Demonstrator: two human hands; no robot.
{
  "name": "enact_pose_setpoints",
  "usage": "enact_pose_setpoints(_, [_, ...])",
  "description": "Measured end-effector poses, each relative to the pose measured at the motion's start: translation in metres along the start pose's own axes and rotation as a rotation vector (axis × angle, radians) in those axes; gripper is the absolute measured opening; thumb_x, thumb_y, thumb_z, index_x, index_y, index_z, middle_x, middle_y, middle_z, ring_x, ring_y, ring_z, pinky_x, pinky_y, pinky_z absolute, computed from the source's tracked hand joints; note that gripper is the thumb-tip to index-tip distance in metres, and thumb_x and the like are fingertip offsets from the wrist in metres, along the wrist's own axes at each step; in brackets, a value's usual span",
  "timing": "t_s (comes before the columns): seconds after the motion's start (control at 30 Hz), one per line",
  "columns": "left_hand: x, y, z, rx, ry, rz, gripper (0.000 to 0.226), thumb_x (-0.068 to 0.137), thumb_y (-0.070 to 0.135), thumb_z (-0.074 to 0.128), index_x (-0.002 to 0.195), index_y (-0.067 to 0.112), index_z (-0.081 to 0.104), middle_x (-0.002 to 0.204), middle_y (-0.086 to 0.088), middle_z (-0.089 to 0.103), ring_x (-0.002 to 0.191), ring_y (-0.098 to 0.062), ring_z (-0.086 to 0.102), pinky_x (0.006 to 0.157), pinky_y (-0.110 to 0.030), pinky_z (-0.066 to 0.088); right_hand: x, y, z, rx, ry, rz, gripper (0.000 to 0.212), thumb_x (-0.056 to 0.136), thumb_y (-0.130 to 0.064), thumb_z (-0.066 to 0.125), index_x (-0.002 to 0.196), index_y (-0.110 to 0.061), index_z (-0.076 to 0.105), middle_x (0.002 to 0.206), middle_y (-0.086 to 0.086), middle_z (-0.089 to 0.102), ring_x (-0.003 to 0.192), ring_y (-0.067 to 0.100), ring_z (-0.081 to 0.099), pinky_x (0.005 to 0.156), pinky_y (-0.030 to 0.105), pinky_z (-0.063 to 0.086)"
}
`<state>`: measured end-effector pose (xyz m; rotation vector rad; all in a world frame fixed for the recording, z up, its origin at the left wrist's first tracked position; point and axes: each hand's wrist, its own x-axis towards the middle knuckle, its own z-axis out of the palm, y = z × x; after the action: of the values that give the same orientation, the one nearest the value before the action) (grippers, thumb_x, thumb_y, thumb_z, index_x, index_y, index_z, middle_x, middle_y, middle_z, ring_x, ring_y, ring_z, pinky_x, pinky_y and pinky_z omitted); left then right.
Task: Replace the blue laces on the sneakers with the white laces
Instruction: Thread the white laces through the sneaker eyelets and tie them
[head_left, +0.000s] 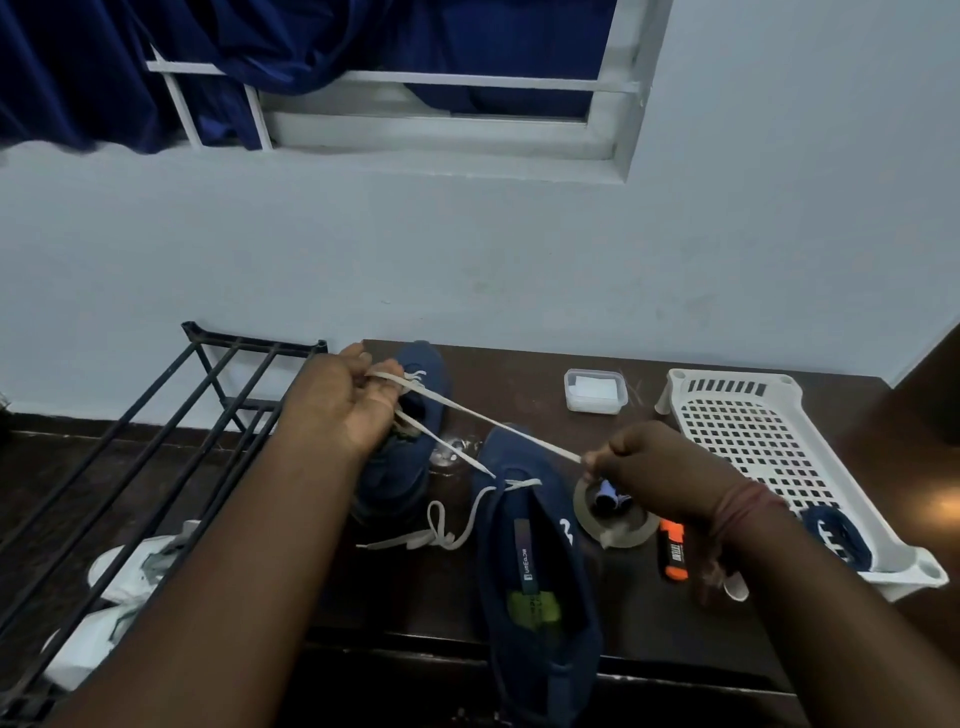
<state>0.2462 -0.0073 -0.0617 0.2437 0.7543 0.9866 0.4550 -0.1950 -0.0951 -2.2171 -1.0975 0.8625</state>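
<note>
Item: flat white cotton lace, stretching taut between 2 hands above a dark brown wooden table. The left hand is curling around the lace and the far navy fabric sneaker, holding both; the right hand is pinching the lace's other end. A second navy fabric sneaker is lying nearer, a loose white lace trailing from its front eyelets. A white perforated plastic tray is sitting to the right.
</note>
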Motion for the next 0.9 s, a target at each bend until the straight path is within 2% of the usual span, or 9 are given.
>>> enact_pose_setpoints(0.13, [0.000, -0.010, 0.003, 0.194, -0.013, 0.062, 0.034, 0.101, -0.001, 0.042, 0.131, 0.008, 0.054, 0.121, -0.010, 0.051, 0.108, -0.026, 0.058, 0.087, -0.038, 0.056, 0.002, -0.001, 0.004, -0.093, 0.103, 0.065, 0.044, 0.091, -0.030, 0.067, 0.054, -0.010, 0.052, 0.048, 0.001, 0.049, 0.044, 0.013, 0.045, 0.049, 0.022, 0.037])
enact_pose_setpoints(0.23, [-0.016, -0.034, 0.006, 1.017, -0.117, 0.183, 0.031, 0.098, 0.014, 0.049, 0.127, 0.007, 0.057, 0.115, -0.010, 0.054, 0.098, -0.020, 0.058, 0.089, -0.039, 0.049, 0.003, -0.008, 0.014, 0.045, 0.055, 0.010, 0.035, 0.091, -0.032, 0.068, 0.064, -0.009, 0.062, 0.054, 0.006, 0.055, 0.046, 0.016, 0.050, 0.052, 0.026, 0.045])
enact_pose_setpoints(0.3, [-0.028, -0.055, 0.001, 1.578, -0.339, 0.227, 0.044, 0.097, 0.029, 0.055, 0.141, 0.026, 0.052, 0.135, 0.000, 0.055, 0.118, -0.018, 0.056, 0.103, -0.039, 0.044, 0.002, -0.014, 0.019, 0.121, 0.030, -0.055, 0.034, 0.092, -0.034, 0.066, 0.066, -0.013, 0.064, 0.053, 0.001, 0.051, 0.047, 0.014, 0.045, 0.048, 0.023, 0.040])
enact_pose_setpoints(0.37, [-0.041, -0.075, -0.004, 1.822, -0.605, 0.256, 0.042, 0.094, 0.032, 0.062, 0.135, 0.038, 0.056, 0.135, 0.009, 0.058, 0.119, -0.012, 0.057, 0.102, -0.034, 0.046, 0.001, -0.020, 0.022, 0.193, -0.016, -0.107, 0.033, 0.095, -0.031, 0.062, 0.072, -0.008, 0.066, 0.049, -0.007, 0.046, 0.040, 0.007, 0.039, 0.041, 0.018, 0.034])
enact_pose_setpoints(0.43, [-0.040, -0.086, -0.008, 1.938, -0.662, 0.391, 0.028, 0.090, 0.026, 0.066, 0.116, 0.035, 0.067, 0.111, 0.008, 0.070, 0.100, -0.012, 0.065, 0.090, -0.032, 0.053, 0.002, -0.023, 0.025, 0.252, -0.067, -0.109, 0.033, 0.097, -0.027, 0.059, 0.085, 0.003, 0.068, 0.051, -0.007, 0.045, 0.037, 0.002, 0.034, 0.037, 0.015, 0.030])
enact_pose_setpoints(0.57, [-0.021, -0.078, -0.009, 1.943, -0.468, 0.525, 0.009, 0.087, 0.025, 0.067, 0.082, 0.028, 0.074, 0.073, 0.007, 0.073, 0.074, -0.010, 0.070, 0.076, -0.036, 0.058, 0.003, -0.021, 0.022, 0.269, -0.067, -0.018, 0.026, 0.093, -0.024, 0.063, 0.088, 0.000, 0.072, 0.054, -0.002, 0.049, 0.039, 0.006, 0.036, 0.043, 0.021, 0.033])
enact_pose_setpoints(0.73, [-0.008, -0.061, -0.018, 2.148, -0.294, 0.534, 0.012, 0.091, 0.027, 0.061, 0.088, 0.027, 0.073, 0.085, 0.002, 0.073, 0.084, -0.020, 0.068, 0.078, -0.037, 0.058, 0.006, -0.012, 0.021, 0.231, -0.055, 0.080, 0.017, 0.089, -0.016, 0.067, 0.086, -0.001, 0.075, 0.058, 0.001, 0.060, 0.042, 0.008, 0.047, 0.049, 0.022, 0.042])
enact_pose_setpoints(0.83, [-0.013, -0.073, -0.017, 2.211, -0.477, 0.513, 0.047, 0.085, 0.041, 0.069, 0.131, 0.037, 0.061, 0.128, 0.004, 0.066, 0.121, -0.019, 0.059, 0.107, -0.043, 0.043, 0.007, -0.015, 0.029, 0.178, -0.058, 0.029, 0.021, 0.089, 0.000, 0.058, 0.075, -0.005, 0.074, 0.062, 0.000, 0.067, 0.048, 0.002, 0.056, 0.051, 0.014, 0.045])
enact_pose_setpoints(0.9, [-0.016, -0.085, -0.014, 2.149, -0.626, 0.518, 0.060, 0.083, 0.043, 0.071, 0.140, 0.039, 0.052, 0.136, 0.008, 0.061, 0.129, -0.013, 0.053, 0.117, -0.043, 0.029, 0.007, -0.019, 0.035, 0.242, -0.054, -0.007, 0.025, 0.086, 0.005, 0.056, 0.073, -0.007, 0.073, 0.070, 0.008, 0.072, 0.057, 0.011, 0.062, 0.058, 0.022, 0.050])
